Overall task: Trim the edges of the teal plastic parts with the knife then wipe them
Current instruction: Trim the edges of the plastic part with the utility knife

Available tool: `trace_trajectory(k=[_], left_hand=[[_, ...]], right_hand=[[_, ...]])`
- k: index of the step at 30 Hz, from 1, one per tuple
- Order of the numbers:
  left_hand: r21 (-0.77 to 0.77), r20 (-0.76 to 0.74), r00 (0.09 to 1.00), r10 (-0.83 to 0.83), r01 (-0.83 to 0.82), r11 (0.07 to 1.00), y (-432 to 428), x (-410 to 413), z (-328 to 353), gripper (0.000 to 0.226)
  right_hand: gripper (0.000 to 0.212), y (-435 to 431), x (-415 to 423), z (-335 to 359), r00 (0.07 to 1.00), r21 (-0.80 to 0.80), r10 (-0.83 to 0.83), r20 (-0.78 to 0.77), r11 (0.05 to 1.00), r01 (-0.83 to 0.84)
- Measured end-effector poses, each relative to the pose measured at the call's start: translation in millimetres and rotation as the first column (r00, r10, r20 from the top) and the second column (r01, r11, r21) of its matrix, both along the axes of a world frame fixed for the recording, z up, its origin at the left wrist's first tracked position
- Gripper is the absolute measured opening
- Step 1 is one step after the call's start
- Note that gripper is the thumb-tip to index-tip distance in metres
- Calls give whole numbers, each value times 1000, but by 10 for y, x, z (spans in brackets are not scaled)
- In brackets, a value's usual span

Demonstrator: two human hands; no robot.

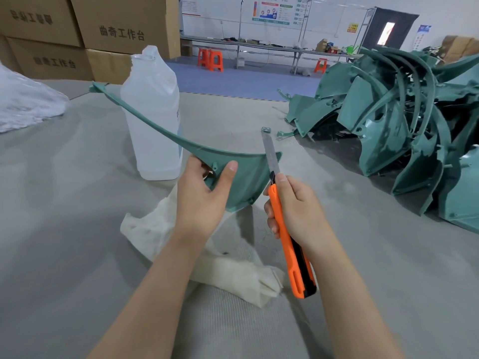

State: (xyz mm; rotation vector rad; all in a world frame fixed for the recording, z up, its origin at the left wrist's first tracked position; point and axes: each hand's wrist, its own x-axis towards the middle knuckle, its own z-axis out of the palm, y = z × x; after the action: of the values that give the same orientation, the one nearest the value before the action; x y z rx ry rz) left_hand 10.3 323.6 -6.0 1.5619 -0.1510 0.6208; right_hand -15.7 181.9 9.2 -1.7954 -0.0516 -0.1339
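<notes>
Teal part (241,177) is gripped in my left hand (202,198), held up to present its edge. My right hand (298,206), just beside, clasps the knife (283,229), its blade crossing that edge for trimming, I judge.

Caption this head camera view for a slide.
Left hand holds a teal plastic part; right hand grips an orange knife, blade at the part's edge.
</notes>
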Motion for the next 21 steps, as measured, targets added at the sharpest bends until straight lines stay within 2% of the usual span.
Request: trace_trajectory(k=[7,21], left_hand=[[29,15,1000,16,-16,999,-7,-3,3,15],[70,38,999,37,-40,997,-35,-30,26,15]], right_hand=[[38,157,-91,18,991,7,120,55,993,-121],[39,164,-120,39,991,-32,119,68,993,-117]])
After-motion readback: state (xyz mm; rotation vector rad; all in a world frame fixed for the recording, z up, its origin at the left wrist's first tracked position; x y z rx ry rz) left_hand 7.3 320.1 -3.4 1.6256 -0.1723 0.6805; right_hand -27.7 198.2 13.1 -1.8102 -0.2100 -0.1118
